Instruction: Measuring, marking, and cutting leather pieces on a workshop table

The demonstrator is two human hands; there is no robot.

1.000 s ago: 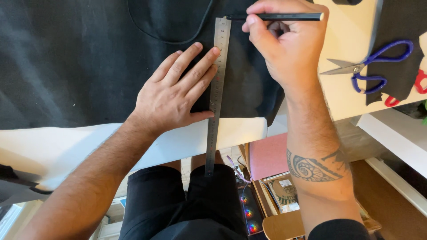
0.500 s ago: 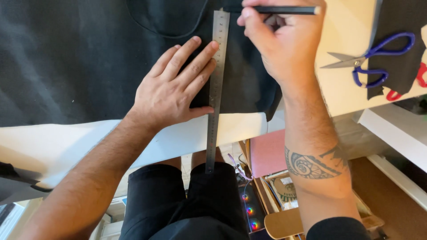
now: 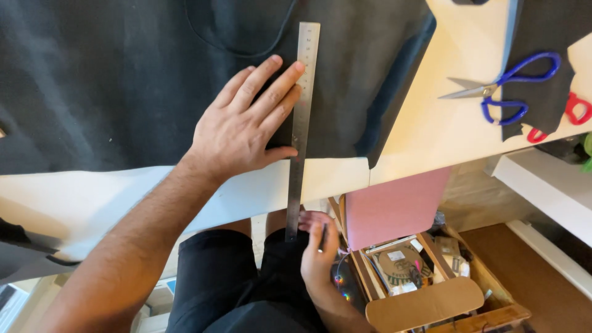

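My left hand [image 3: 250,126] lies flat, fingers spread, on dark grey fabric [image 3: 123,80], with its fingertips pressing against a long steel ruler [image 3: 301,117]. The ruler runs across the fabric and sticks out past the near edge of the pale table [image 3: 444,142]. My right hand [image 3: 319,253] is down below the table edge, close to the ruler's near end, and holds a thin dark pencil [image 3: 323,237] between its fingers.
Blue-handled scissors [image 3: 502,89] lie on the table to the right, on a scrap of dark fabric, with red handles [image 3: 576,111] further right. Under the table stand a pink board [image 3: 394,206] and a wooden box of odds and ends [image 3: 425,277].
My right hand has come away from the far end of the ruler and dropped below the table edge with the pencil. The left hand still presses the ruler.
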